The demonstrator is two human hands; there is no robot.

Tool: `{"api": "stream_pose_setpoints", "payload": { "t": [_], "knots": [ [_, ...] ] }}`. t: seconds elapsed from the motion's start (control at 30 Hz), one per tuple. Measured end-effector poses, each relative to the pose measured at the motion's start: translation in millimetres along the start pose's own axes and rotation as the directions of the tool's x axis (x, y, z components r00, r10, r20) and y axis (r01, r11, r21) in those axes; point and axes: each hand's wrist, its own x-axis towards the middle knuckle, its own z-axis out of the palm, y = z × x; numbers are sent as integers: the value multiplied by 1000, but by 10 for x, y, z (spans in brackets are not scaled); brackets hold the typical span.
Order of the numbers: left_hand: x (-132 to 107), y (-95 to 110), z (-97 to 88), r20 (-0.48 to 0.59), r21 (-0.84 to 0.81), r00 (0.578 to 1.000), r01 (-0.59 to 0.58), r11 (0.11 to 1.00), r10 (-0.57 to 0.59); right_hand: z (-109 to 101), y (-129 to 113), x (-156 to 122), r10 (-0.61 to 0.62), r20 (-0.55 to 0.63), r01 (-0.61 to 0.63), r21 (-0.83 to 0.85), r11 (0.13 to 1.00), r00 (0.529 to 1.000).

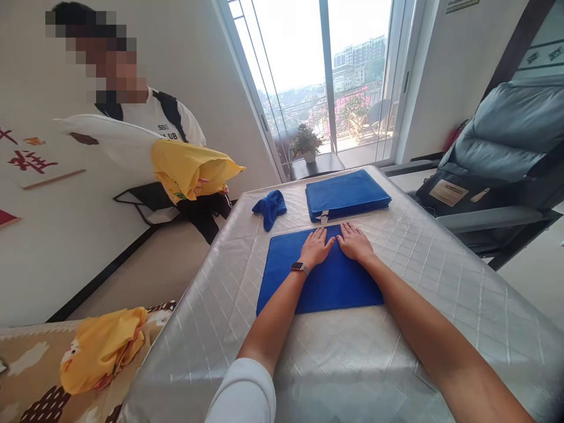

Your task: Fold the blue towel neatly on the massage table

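A blue towel (339, 285) lies spread flat on the silver quilted table cover (233, 282). My left hand (315, 247) rests palm down near its far edge, fingers stretched out, a watch on the wrist. Beside it, my right hand (353, 241) also presses flat on the towel, fingers extended, the two thumbs almost meeting. Just beyond my fingertips sits a stack of folded blue towels (348, 192) with a white tag at its near left corner. To the left of that stack lies a crumpled blue towel (270, 208).
At the left stands a person (163, 120) holding a white pillow (117, 141) and yellow cloth (189, 167). Another yellow cloth (103, 346) lies on a patterned bedspread (26, 346) at lower left. A dark armchair (502, 141) stands right; a potted plant (307, 143) is by the window.
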Motion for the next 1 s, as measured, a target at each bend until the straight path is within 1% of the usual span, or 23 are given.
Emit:
{"api": "stream_pose_setpoints", "payload": {
  "t": [0.13, 0.23, 0.3, 0.37, 0.43, 0.57, 0.8, 1.0],
  "knots": [
    [-250, -438, -146, 30, 50, 994, 106, 993, -107, -4, 12, 26, 6, 33, -6, -14, 1000, 999],
    [-407, -758, -243, 33, 57, 973, 226, 972, -228, -6, 29, 47, 20, 55, -19, -31, 999, 998],
    [-483, -925, -279, 16, 65, 954, 299, 952, -300, -4, 36, 58, 24, 68, -21, -43, 999, 997],
    [-528, -1030, -285, -7, 69, 940, 341, 937, -342, -1, 39, 68, 28, 73, -24, -58, 998, 997],
    [-545, -1072, -269, -34, 66, 934, 356, 932, -355, 1, 38, 75, 36, 75, -31, -72, 997, 997],
    [-543, -1051, -241, -67, 63, 933, 358, 931, -354, -6, 36, 87, 42, 82, -35, -82, 996, 996],
    [-559, -1023, -284, -53, 26, 933, 358, 934, -356, -17, 40, 100, 45, 94, -37, -78, 996, 995],
    [-548, -1026, -275, -70, 32, 927, 370, 928, -367, -8, 44, 113, 47, 94, -39, -80, 996, 994]
  ]
}}
